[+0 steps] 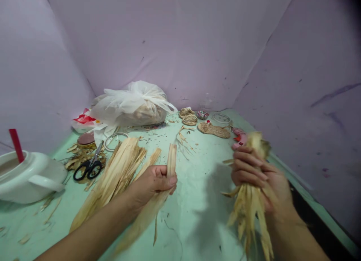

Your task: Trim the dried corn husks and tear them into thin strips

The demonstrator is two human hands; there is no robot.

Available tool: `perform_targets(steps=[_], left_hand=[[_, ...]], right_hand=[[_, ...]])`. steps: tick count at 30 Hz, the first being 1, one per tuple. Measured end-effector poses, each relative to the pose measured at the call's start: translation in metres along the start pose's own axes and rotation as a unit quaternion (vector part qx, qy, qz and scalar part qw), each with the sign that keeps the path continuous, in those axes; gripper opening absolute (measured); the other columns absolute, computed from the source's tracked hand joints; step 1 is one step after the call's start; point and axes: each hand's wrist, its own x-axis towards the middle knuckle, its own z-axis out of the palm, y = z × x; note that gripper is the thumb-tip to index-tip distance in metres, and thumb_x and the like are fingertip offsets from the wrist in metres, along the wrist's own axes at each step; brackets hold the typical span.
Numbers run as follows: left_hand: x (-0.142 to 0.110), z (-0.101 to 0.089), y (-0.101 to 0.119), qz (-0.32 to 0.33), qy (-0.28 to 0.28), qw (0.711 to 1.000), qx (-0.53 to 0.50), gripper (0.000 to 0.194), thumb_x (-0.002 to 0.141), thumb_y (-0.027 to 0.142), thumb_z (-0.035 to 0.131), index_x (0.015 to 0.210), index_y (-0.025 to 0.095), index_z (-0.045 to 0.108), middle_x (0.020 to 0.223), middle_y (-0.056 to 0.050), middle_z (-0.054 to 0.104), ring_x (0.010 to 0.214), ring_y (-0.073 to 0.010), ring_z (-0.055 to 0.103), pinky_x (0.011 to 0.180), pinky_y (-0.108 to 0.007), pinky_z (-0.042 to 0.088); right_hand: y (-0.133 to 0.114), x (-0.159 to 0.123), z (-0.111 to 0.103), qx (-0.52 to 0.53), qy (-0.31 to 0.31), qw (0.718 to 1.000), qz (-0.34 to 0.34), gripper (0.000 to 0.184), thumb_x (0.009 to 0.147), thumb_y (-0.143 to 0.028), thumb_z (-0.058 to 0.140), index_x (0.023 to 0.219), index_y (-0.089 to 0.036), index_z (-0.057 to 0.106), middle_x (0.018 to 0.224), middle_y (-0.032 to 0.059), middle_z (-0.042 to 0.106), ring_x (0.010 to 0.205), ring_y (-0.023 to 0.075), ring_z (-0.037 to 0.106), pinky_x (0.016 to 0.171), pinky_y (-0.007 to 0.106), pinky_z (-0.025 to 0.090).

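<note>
My left hand (158, 182) pinches a long, flat strip of dried husk (171, 159) near its upper end; the strip's tail runs down toward the front of the table. Raised at the right, my right hand (254, 174) is wrapped round a bundle of dried husk strips (249, 212), whose frayed ends hang below the fist. Motion blurs the bundle's edges. Beneath and beside my left forearm lies a pile of wide husk strips (113, 182). Black-handled scissors (91, 167) rest to the left of that pile.
At left stands a white pot (36, 176) holding a red stick (16, 144). A stuffed white plastic bag (132, 105) sits against the back wall. Braided pieces (213, 130), a pink tool (239, 137) and wire rings (221, 118) lie at the back right. Husk scraps (80, 155) litter the table.
</note>
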Motion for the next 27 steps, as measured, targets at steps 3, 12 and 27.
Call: perform_targets(steps=[3,12,27], left_hand=[[0.002,0.003,-0.003,0.011,0.052,0.997,0.051,0.029,0.057,0.036,0.072,0.063,0.012,0.056,0.051,0.002,0.052,0.045,-0.0058,0.042,0.045,-0.019,0.029],[-0.001,0.023,-0.012,0.023,0.007,0.993,0.115,0.041,0.058,0.035,0.066,0.091,0.011,0.059,0.058,-0.001,0.055,0.051,-0.0135,0.052,0.046,-0.023,0.037],[0.001,0.021,-0.021,0.03,0.107,0.983,0.148,0.019,0.061,0.032,0.058,0.055,0.015,0.05,0.046,0.005,0.041,0.04,-0.0054,0.032,0.039,-0.019,0.024]], right_hand=[[-0.001,-0.001,0.002,-0.07,0.007,0.996,-0.051,0.014,0.068,-0.023,0.067,0.071,-0.016,0.056,0.049,-0.0105,0.039,0.035,-0.0012,0.026,0.03,0.005,0.022],[0.092,-0.001,-0.024,-0.475,0.087,0.866,0.133,0.038,0.059,-0.042,0.072,0.078,-0.012,0.06,0.04,-0.0083,0.039,0.032,0.0022,0.023,0.031,0.017,0.013],[0.094,-0.001,-0.022,-0.53,0.089,0.842,0.049,0.023,0.06,-0.031,0.072,0.055,-0.018,0.054,0.038,-0.0097,0.028,0.038,0.007,0.027,0.041,0.023,0.028]])
